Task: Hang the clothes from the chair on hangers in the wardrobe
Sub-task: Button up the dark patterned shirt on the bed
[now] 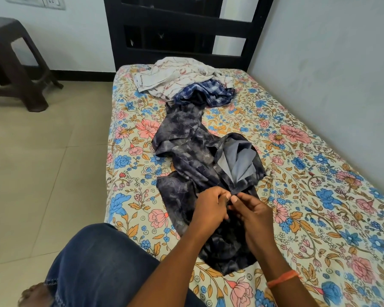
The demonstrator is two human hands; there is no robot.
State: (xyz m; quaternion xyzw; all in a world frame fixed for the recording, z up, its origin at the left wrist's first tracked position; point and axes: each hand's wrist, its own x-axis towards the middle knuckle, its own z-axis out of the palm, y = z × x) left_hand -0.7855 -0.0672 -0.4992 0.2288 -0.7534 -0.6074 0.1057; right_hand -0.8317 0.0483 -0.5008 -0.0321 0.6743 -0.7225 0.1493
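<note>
A bed (308, 196) covered with a floral sheet is seen running from the near edge of the view up to a dark headboard (182, 34); all positions below are given relative to the bed. A tiled floor (42, 162) lies to its left, with a brown plastic stool (16, 69) standing on it near the head end. A dark mottled shirt (186, 140) is spread lengthwise along the middle of the bed, its pale grey lining turned out on the right side. At the head end a white patterned garment (175, 76) is crumpled, and a blue checked garment (206, 94) is bunched just below it, touching the top of the dark shirt. A knee in blue jeans (102, 267) is raised at the bed's near left corner. At the near end, the left hand (208, 209) and right hand (253, 216) are held together over the dark shirt; the fingers of both are curled, pinching its front edge between them. An orange band (283, 278) is worn on the right wrist.
</note>
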